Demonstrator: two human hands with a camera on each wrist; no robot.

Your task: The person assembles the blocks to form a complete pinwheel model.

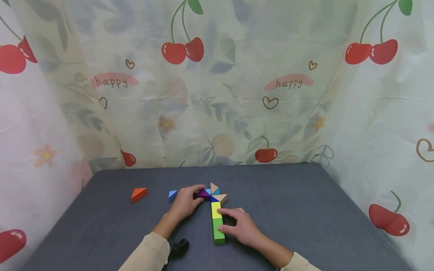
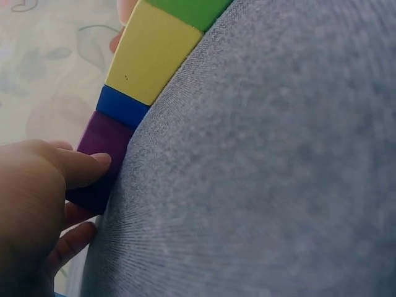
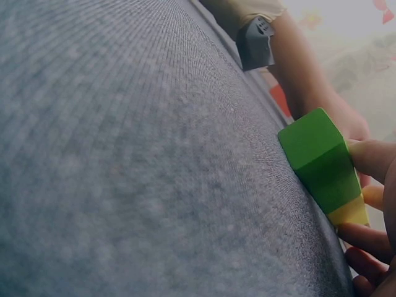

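Observation:
My left hand pinches a purple triangular block between thumb and fingers; the thumb lies along its near side in the left wrist view. Around a shared centre, the purple piece joins light-blue triangles, a dark blue triangle and two wood-coloured triangles, like a pinwheel. Below them, a yellow block and a green block lie end to end as a stem. From the right, my right hand touches this stem, index finger at the yellow block and thumb at the green one.
An orange triangular block lies at the left on the dark grey table. A separate blue triangular block sits just left of my left hand. Cherry-print curtains stand behind and at both sides.

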